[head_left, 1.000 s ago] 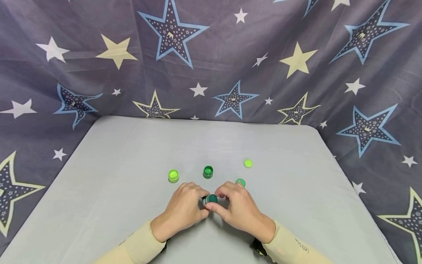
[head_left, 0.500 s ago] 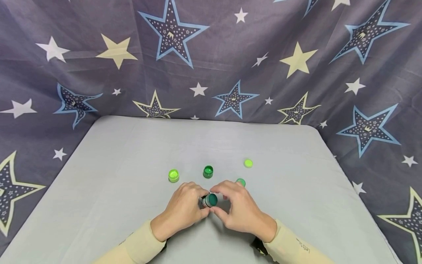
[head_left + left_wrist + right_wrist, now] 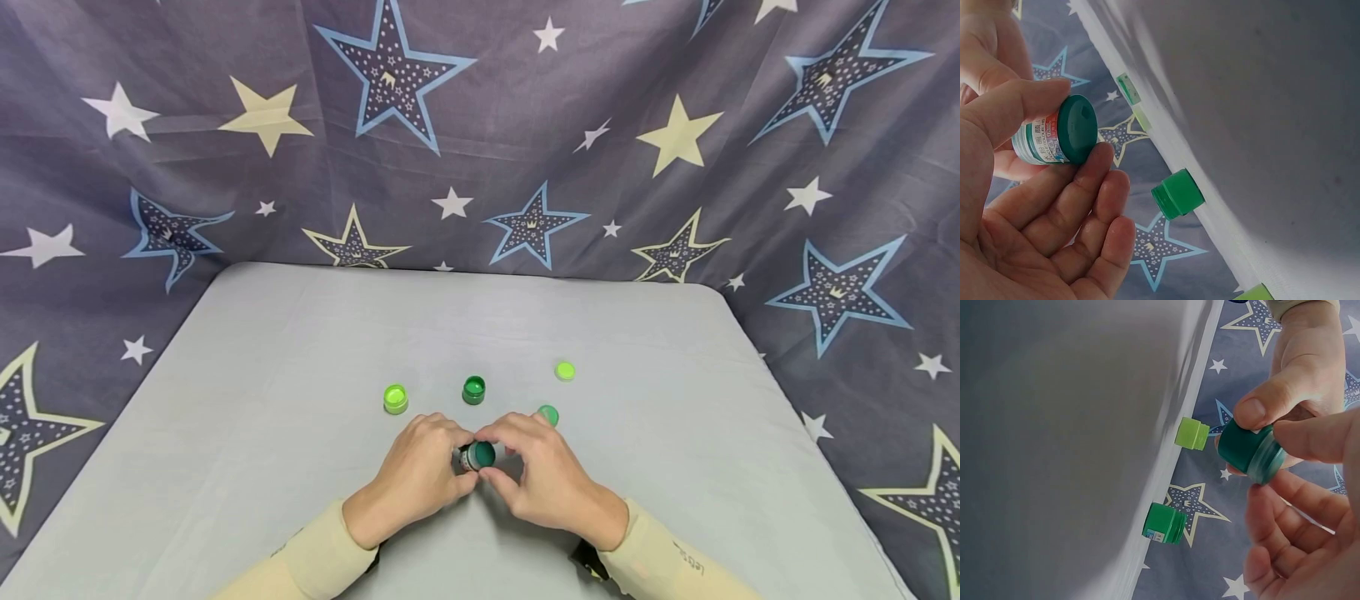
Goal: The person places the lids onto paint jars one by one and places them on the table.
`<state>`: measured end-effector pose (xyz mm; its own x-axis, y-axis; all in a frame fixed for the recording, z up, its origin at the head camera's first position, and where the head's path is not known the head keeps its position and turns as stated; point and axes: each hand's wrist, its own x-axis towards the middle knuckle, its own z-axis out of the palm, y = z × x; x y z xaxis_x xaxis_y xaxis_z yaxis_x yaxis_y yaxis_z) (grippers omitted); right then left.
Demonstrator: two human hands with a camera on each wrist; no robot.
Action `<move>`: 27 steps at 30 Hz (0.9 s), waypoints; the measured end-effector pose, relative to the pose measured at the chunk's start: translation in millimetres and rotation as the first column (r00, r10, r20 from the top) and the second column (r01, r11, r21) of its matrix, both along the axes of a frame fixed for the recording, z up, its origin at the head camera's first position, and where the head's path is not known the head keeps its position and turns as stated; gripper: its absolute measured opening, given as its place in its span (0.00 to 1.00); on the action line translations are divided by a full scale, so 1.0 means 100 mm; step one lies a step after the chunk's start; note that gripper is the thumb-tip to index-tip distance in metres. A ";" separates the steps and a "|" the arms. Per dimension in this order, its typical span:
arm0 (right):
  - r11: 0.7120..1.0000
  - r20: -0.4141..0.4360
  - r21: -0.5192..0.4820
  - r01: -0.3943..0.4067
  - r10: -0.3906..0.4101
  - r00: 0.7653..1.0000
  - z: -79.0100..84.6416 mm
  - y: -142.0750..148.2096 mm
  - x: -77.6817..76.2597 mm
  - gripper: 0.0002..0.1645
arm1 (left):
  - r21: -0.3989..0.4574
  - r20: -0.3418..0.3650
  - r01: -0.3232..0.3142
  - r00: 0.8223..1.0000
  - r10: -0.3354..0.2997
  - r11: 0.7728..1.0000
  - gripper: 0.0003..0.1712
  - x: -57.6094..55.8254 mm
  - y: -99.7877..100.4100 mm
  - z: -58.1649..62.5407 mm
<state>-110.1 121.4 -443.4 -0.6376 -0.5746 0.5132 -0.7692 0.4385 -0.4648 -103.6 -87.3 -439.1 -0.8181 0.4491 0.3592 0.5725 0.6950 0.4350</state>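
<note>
A small dark green paint jar (image 3: 480, 455) with a printed label is held on its side above the table, between both hands. My left hand (image 3: 420, 462) grips the jar's body with thumb and fingers; the left wrist view shows its dark green base (image 3: 1080, 131). My right hand (image 3: 547, 475) pinches the clear lid (image 3: 1266, 461) at the other end with thumb and forefinger. Beyond the hands, an uncapped green paint jar (image 3: 473, 391) and an uncapped lime green paint jar (image 3: 395, 399) stand upright on the table.
A lime lid (image 3: 565, 371) lies to the right of the standing jars. Nearer, a green lid (image 3: 549, 414) is partly hidden behind my right hand. The pale table (image 3: 300, 333) is bordered by a star-patterned curtain (image 3: 480, 108).
My right thumb and forefinger have shifted round the rim of the held jar, uncovering more of its round end. My left hand has stayed in place; the other jars have not moved.
</note>
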 end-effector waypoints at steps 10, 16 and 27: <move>0.998 -0.021 0.006 0.067 -0.067 0.998 -0.01 -0.02 0.00 0.17 | -0.012 0.012 -0.004 1.000 0.004 1.000 0.18 0.00 0.00 0.01; 0.995 -0.016 0.002 0.104 -0.104 0.994 -0.02 -0.01 0.00 0.17 | -0.013 0.009 -0.002 1.000 0.002 1.000 0.18 0.00 0.00 0.01; 0.992 -0.002 0.018 0.125 -0.125 0.992 -0.02 0.00 -0.01 0.21 | -0.021 0.020 -0.004 1.000 0.004 1.000 0.19 0.01 0.01 0.02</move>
<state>-110.7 121.0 -445.4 -0.7045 -0.4995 0.5041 -0.7083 0.5395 -0.4553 -102.6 -86.7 -437.4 -0.8267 0.4533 0.3333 0.5613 0.7063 0.4314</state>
